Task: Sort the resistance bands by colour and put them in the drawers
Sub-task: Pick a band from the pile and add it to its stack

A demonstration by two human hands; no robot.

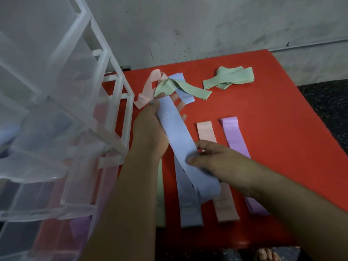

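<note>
Centrally, I saw a long, flat light blue resistance band (180,140) marked 20, lifted off the table and stretched at a slant between two bare hands. The left hand (150,132) lay palm up under the band's far end. Its fingers were nearly straight, and its thumb pinned that end against them. The right hand (212,157) pinched the band lower down between thumb and fingertips, though blur hid the exact hold. The band's near end drooped below that hand.

Beneath the held band, four more lay flat in a row on the red table top (263,110), side by side but apart. From the left they were a pale green band (160,185) mostly hidden by the left forearm, a second blue band (190,213), a pink band (204,132) marked 15, and a purple band (233,136).

Farther back, a pink strip (148,85), a green strip (186,87) and a blue strip (185,95) crossed one another in a loose heap. A crumpled green band (227,78) lay apart to the right of the heap.

A translucent white plastic drawer unit (56,91) stood at the table's left edge, close to the left hand. Purple and pink tints showed through its lower drawers. Behind the table ran a stained grey wall (207,25). Dark speckled floor (329,102) showed at the right, and bare toes (265,255) at the bottom edge.
</note>
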